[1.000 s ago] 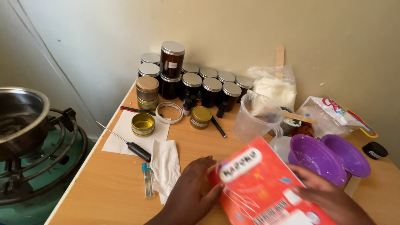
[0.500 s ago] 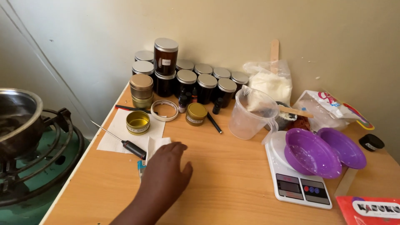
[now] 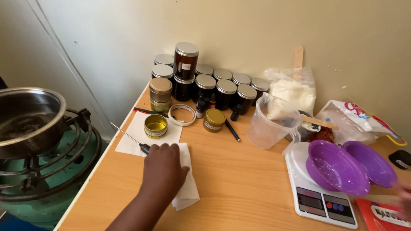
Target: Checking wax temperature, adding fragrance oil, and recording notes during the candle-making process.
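My left hand (image 3: 162,171) lies palm down on a crumpled white tissue (image 3: 189,188) near the table's left front. Its knuckles cover the black handle of a probe thermometer (image 3: 126,136), whose metal stem sticks out up and left over a white napkin (image 3: 128,145). An open gold tin (image 3: 155,126) stands on that napkin just beyond the hand. Whether the fingers grip anything is hidden. My right hand (image 3: 404,196) is a blur at the right edge, beside a red packet (image 3: 381,214).
Dark jars with silver lids (image 3: 205,85) line the wall. A clear measuring jug (image 3: 272,124), two purple bowls (image 3: 338,167), a white kitchen scale (image 3: 319,201) and plastic bags fill the right. A steel pot (image 3: 25,119) sits on a gas burner (image 3: 43,171) left of the wooden table (image 3: 239,179).
The red packet went from both hands, mid-table, down to the right front corner. My left hand reached left onto the tissue and thermometer handle. The view shifted slightly.
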